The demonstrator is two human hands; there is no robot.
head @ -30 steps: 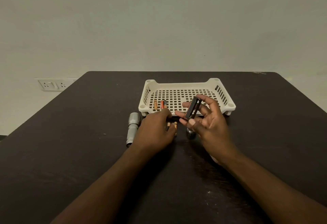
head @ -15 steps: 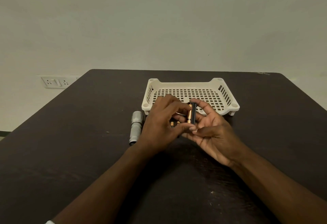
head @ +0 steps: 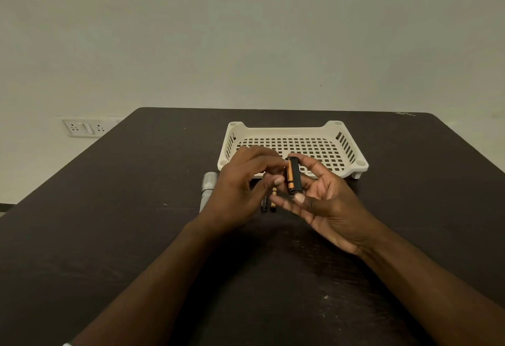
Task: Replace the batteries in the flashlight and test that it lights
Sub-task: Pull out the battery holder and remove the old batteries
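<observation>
Two hands meet at the centre of the frame, just in front of the tray (head: 343, 128). The right hand (head: 325, 203) pinches the black battery holder (head: 294, 175) upright between thumb and fingertips, its other fingers spread loose. An orange-and-black cell (head: 289, 179) lies along the holder's left side. The left hand (head: 240, 187) has its fingers curled in against that cell, thumb low and fingertips near the top; whether it grips the cell or only presses it is hard to tell.

My reading is that the step in hand is loading cells into the holder, with this one being seated. Below the hands, two more cells (head: 269, 202) lie on the table (head: 109, 222), touching or nearly so. The flashlight (head: 206, 190) lies at centre left, partly hidden by the left wrist, with no batteries in it yet.

Next the cell must be pushed fully home with its poles the right way round. After that, another cell is to be picked from the table. A slip could spring the cell out.
</observation>
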